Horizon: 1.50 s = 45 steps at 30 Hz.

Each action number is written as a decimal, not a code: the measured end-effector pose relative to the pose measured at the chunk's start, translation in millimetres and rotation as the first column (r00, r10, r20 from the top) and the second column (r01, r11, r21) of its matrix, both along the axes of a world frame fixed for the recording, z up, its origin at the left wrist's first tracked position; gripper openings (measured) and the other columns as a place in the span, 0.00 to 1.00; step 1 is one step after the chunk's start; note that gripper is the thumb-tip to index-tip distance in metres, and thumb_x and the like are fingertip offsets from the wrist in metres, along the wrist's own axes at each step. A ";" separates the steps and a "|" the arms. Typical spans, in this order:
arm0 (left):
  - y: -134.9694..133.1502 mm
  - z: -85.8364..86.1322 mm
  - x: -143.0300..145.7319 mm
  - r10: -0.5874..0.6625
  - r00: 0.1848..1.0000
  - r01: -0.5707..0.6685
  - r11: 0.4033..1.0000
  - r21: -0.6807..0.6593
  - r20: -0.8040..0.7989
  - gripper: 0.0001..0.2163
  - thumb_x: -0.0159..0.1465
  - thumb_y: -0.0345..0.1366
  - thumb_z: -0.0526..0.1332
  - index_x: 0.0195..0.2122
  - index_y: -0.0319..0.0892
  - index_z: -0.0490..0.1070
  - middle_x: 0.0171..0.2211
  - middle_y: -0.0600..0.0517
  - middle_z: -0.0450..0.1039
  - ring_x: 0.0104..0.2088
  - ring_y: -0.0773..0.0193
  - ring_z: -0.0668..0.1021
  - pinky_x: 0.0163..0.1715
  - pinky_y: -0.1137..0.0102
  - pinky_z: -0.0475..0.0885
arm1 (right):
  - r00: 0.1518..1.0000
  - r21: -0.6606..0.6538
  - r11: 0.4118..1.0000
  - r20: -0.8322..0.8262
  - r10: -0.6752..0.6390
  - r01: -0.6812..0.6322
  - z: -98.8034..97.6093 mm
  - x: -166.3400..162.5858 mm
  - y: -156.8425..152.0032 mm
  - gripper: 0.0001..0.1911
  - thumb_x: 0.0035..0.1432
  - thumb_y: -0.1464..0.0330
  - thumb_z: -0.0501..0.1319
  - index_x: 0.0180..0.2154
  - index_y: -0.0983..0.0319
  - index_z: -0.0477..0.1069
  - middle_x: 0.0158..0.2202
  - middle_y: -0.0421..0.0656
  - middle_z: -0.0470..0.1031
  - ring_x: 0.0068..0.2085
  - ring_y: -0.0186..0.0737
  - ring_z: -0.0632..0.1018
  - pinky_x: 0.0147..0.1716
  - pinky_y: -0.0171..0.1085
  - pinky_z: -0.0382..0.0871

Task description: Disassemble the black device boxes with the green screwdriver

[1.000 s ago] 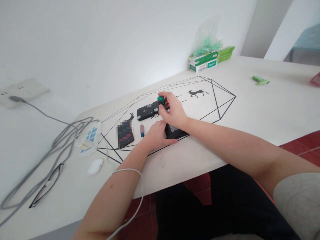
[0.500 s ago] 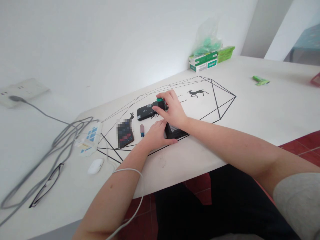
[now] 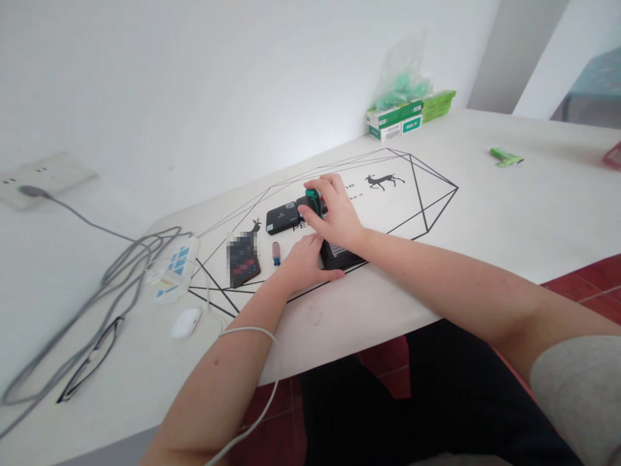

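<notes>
Head view: my right hand (image 3: 336,217) had twisted the green-handled screwdriver (image 3: 313,196) slightly, fingers clamped around it, while my left hand (image 3: 305,261), fingers together, steadied the black box (image 3: 339,257) at six o'clock.

Green-handled tool (image 3: 312,196); black box (image 3: 338,255); white table (image 3: 509,213) with black geometric lines; blue-red small screwdriver (image 3: 276,252)

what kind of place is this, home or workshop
Most likely a home desk, not a workshop: a white table printed with a deer design, a power strip with trailing cables, glasses and a mouse, red floor tiles below.
</notes>
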<state>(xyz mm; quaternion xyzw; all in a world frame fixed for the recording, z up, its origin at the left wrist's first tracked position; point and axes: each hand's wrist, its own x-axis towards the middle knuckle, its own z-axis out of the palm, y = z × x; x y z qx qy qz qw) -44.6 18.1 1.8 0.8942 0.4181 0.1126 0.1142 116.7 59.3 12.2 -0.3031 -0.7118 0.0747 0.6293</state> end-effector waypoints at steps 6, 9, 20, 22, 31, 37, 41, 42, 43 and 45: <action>-1.0 1.2 0.5 -0.001 1.000 0.001 1.000 0.001 -0.008 0.43 0.57 0.56 0.73 0.68 0.38 0.63 0.64 0.36 0.70 0.62 0.35 0.72 0.63 0.46 0.67 | 1.000 -0.012 1.000 0.005 -0.016 0.016 -1.0 -1.2 0.7 0.20 0.66 0.66 0.61 0.57 0.57 0.64 0.50 0.48 0.70 0.49 0.48 0.75 0.51 0.52 0.77; -0.5 -0.3 -0.2 -0.005 1.000 0.005 1.000 0.006 -0.003 0.44 0.57 0.57 0.73 0.68 0.37 0.62 0.64 0.35 0.70 0.63 0.35 0.72 0.62 0.46 0.67 | 1.000 0.022 1.000 -0.010 -0.008 0.008 -0.6 -1.2 0.1 0.21 0.65 0.69 0.59 0.58 0.59 0.62 0.50 0.49 0.71 0.50 0.48 0.76 0.51 0.52 0.77; 1.2 -2.3 -1.5 -0.017 1.000 0.018 1.000 -0.025 0.026 0.48 0.56 0.63 0.71 0.70 0.40 0.60 0.66 0.35 0.68 0.63 0.34 0.72 0.62 0.45 0.66 | 1.000 0.063 0.998 0.002 0.016 -0.016 -0.2 -0.7 1.3 0.17 0.64 0.72 0.57 0.55 0.60 0.64 0.50 0.50 0.73 0.54 0.48 0.75 0.54 0.52 0.76; 1.8 -5.1 -3.4 -0.017 1.000 0.017 0.999 -0.028 0.004 0.51 0.55 0.67 0.69 0.71 0.39 0.58 0.67 0.33 0.66 0.64 0.32 0.69 0.63 0.44 0.64 | 1.000 0.062 0.998 0.018 0.018 -0.019 0.1 -0.4 2.2 0.18 0.64 0.71 0.57 0.55 0.60 0.64 0.50 0.50 0.73 0.54 0.48 0.74 0.55 0.53 0.76; 0.6 -7.8 -7.8 0.065 0.998 -0.063 0.996 0.061 -0.022 0.41 0.71 0.67 0.36 0.69 0.38 0.59 0.64 0.33 0.68 0.64 0.39 0.68 0.63 0.44 0.59 | 0.999 0.049 0.999 0.037 0.018 -0.019 -1.2 -0.9 4.2 0.19 0.65 0.71 0.56 0.57 0.59 0.65 0.51 0.49 0.73 0.54 0.48 0.75 0.55 0.53 0.76; 2.6 -11.3 -9.5 0.139 0.990 -0.142 0.978 0.150 0.028 0.40 0.73 0.63 0.33 0.70 0.37 0.58 0.67 0.33 0.66 0.66 0.40 0.67 0.64 0.46 0.57 | 0.995 0.038 0.999 0.095 0.003 -0.007 -2.0 0.3 7.2 0.22 0.67 0.71 0.53 0.62 0.61 0.63 0.54 0.51 0.73 0.56 0.49 0.74 0.58 0.53 0.74; 2.2 -10.6 -9.5 0.212 0.974 -0.224 0.954 0.201 0.080 0.33 0.76 0.57 0.37 0.70 0.39 0.60 0.69 0.37 0.65 0.68 0.45 0.66 0.65 0.49 0.57 | 0.995 0.020 1.000 0.101 0.002 -0.004 -1.5 2.0 8.0 0.23 0.67 0.70 0.53 0.62 0.59 0.63 0.54 0.50 0.73 0.56 0.49 0.74 0.58 0.53 0.75; 2.0 -9.7 -8.6 0.239 0.967 -0.252 0.946 0.206 0.087 0.31 0.76 0.55 0.39 0.70 0.40 0.61 0.69 0.38 0.65 0.68 0.46 0.66 0.65 0.50 0.57 | 0.995 0.015 1.000 0.097 0.004 -0.006 -1.3 2.2 7.9 0.23 0.67 0.70 0.53 0.62 0.59 0.64 0.54 0.50 0.73 0.56 0.50 0.75 0.58 0.53 0.75; 1.8 -8.6 -7.2 0.270 0.958 -0.284 0.936 0.208 0.095 0.29 0.77 0.53 0.41 0.68 0.41 0.63 0.68 0.39 0.66 0.67 0.47 0.67 0.65 0.51 0.57 | 0.996 0.012 1.000 0.094 0.007 -0.008 -1.0 2.4 7.8 0.23 0.67 0.70 0.53 0.62 0.59 0.64 0.54 0.50 0.74 0.56 0.50 0.75 0.58 0.54 0.75; 1.8 -6.4 -4.0 0.337 0.935 -0.353 0.913 0.204 0.113 0.24 0.76 0.48 0.46 0.66 0.44 0.66 0.66 0.41 0.69 0.66 0.48 0.69 0.65 0.52 0.57 | 0.996 0.011 1.000 0.089 0.011 -0.012 -0.6 2.5 7.6 0.23 0.67 0.70 0.53 0.62 0.59 0.64 0.53 0.51 0.74 0.55 0.50 0.75 0.58 0.54 0.75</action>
